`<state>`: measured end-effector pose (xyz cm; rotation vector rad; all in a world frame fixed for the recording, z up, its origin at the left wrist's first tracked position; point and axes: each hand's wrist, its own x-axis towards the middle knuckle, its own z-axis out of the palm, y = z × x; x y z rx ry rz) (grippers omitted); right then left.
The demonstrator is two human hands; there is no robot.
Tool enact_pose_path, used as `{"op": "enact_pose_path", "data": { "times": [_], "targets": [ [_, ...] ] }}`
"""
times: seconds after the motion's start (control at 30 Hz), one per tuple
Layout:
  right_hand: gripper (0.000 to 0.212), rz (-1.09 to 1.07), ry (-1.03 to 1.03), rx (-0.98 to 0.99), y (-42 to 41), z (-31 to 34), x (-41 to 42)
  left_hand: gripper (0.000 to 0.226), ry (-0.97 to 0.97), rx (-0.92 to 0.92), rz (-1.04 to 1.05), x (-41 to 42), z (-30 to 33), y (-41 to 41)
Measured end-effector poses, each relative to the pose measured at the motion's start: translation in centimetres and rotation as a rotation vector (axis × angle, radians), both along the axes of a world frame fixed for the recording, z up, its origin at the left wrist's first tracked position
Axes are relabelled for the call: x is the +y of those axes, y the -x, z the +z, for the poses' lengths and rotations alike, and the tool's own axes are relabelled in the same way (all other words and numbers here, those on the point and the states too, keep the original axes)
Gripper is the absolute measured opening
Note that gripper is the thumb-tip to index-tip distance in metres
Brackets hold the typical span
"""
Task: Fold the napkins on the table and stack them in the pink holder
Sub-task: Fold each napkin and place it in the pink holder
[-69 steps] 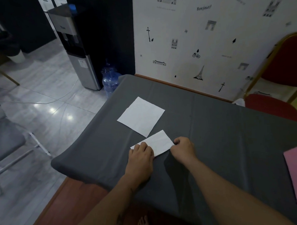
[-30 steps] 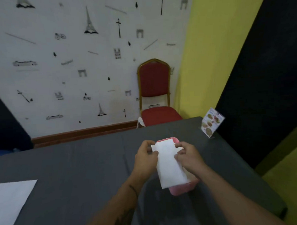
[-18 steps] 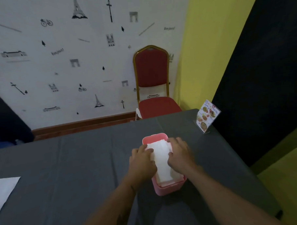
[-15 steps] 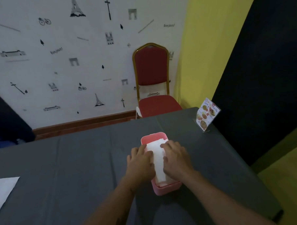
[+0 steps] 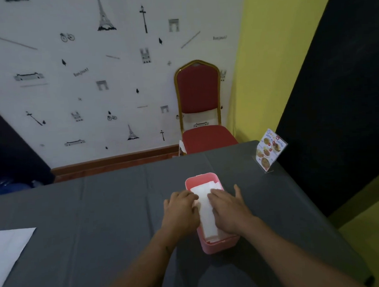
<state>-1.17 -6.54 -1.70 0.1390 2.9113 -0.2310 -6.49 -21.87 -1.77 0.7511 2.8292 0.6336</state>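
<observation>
Both hands, left hand [image 5: 180, 211] and right hand [image 5: 227, 209], now press flat-fingered on the folded white paper napkin [image 5: 205, 214], which a second ago was held above and now lies in the pink plastic holder [image 5: 219, 245]; one unfolded white napkin [image 5: 8, 249] remains.

Dim, even indoor light, low contrast, soft shadows on the grey tablecloth [image 5: 100, 212], slight overall softness, wide-angle bending at frame edges.

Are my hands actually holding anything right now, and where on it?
Nothing gripped: left hand and right hand press flat on the folded napkin in the pink holder.
</observation>
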Motion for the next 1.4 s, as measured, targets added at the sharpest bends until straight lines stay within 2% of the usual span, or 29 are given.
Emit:
{"op": "enact_pose_path", "data": {
  "times": [0.23, 0.4, 0.57, 0.77, 0.9, 1.0, 1.17, 1.4],
  "targets": [
    [0.052, -0.045, 0.201, 0.170, 3.0, 2.4, -4.8, 0.030, -0.251, -0.040, 0.182, -7.6, 0.8, 1.8],
    [0.055, -0.038, 0.298, 0.115, 5.7, 2.3, -12.8, 0.026, -0.333, -0.045, 0.309, -16.3, 0.0, 3.3],
    [0.056, 0.035, 0.285, 0.046, 8.5, 1.1, -21.4, 0.026, -0.352, -0.086, 0.438, -26.1, -1.4, 4.9],
    [0.054, 0.094, 0.328, -0.021, 11.3, -0.3, -30.9, 0.025, -0.387, -0.040, 0.575, -36.9, -3.8, 6.2],
    [0.054, 0.131, 0.350, -0.077, 12.1, -1.5, -35.2, 0.029, -0.326, -0.063, 0.619, -42.6, -5.9, 5.9],
    [0.054, 0.157, 0.341, -0.138, 12.6, -2.1, -37.6, 0.031, -0.185, -0.025, 0.574, -46.8, -7.3, 5.6],
    [0.053, 0.204, 0.310, -0.206, 13.1, -2.6, -40.3, 0.060, 0.044, -0.073, 0.535, -52.4, -9.1, 4.1],
    [0.052, 0.248, 0.318, -0.224, 12.7, -3.5, -42.6, 0.036, 0.023, -0.042, 0.616, -54.5, -9.7, 5.2]
  ]
}}
